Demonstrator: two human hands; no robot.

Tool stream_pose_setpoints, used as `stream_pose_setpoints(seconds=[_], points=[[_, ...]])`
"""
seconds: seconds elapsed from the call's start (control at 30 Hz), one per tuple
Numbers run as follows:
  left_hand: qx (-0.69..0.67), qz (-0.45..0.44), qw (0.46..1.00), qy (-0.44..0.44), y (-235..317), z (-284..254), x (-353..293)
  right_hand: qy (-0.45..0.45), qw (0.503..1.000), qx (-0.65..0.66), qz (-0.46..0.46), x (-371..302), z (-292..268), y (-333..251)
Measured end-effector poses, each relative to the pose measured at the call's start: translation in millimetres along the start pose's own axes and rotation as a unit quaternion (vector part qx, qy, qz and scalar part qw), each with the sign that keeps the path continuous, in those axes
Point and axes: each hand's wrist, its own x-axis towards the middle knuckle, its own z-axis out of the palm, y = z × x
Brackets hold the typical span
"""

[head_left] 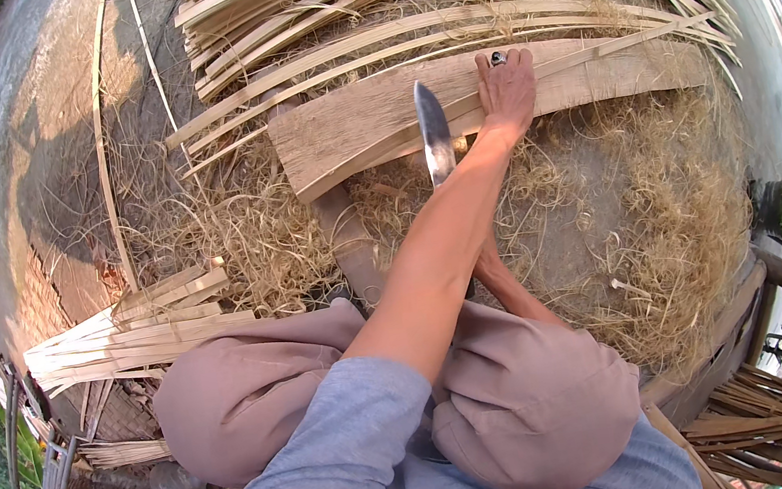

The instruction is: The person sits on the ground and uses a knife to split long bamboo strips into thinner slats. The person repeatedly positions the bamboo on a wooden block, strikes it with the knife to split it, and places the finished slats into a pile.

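My left hand, with a ring on one finger, is closed on a thin pale bamboo strip and presses it against a broad wooden plank. The strip slants across the plank. My left forearm crosses over the right one and hides most of my right hand. From under that forearm rises the blade of a knife, tip pointing away from me, across the strip to the left of my left hand. The right hand's fingers and the knife's handle are largely covered; the hand appears to grip the knife.
Many long bamboo strips lie stacked beyond the plank. Curly shavings cover the ground on the right, with more on the left. A bundle of pale split strips lies by my left knee. Dark slats are at the lower right.
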Motion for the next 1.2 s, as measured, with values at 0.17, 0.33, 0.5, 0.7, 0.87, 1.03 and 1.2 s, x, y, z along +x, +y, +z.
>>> stream_pose_setpoints(seconds=[0.17,0.33,0.5,0.7,0.87,1.03,1.2], points=[[-0.015,-0.006,1.000,-0.012,-5,2,1,-0.186,0.975,-0.107,0.054,-7,51,-33],[-0.014,0.027,1.000,-0.007,-9,3,0,-0.110,0.984,-0.112,0.085,2,23,-35],[0.010,0.080,0.997,0.010,-9,-2,0,0.093,0.990,-0.105,-0.005,-3,3,-28],[0.055,0.101,0.992,0.051,-10,9,-2,0.283,0.897,-0.327,-0.092,24,42,-39],[0.070,0.107,0.989,0.074,-22,6,-3,-0.040,0.971,-0.234,-0.022,15,-17,-34],[0.076,0.114,0.986,0.096,-17,3,-4,-0.018,0.975,-0.194,-0.111,11,-6,-24],[0.066,0.100,0.991,0.055,-20,6,-3,-0.111,0.977,-0.182,0.025,0,13,-4]])
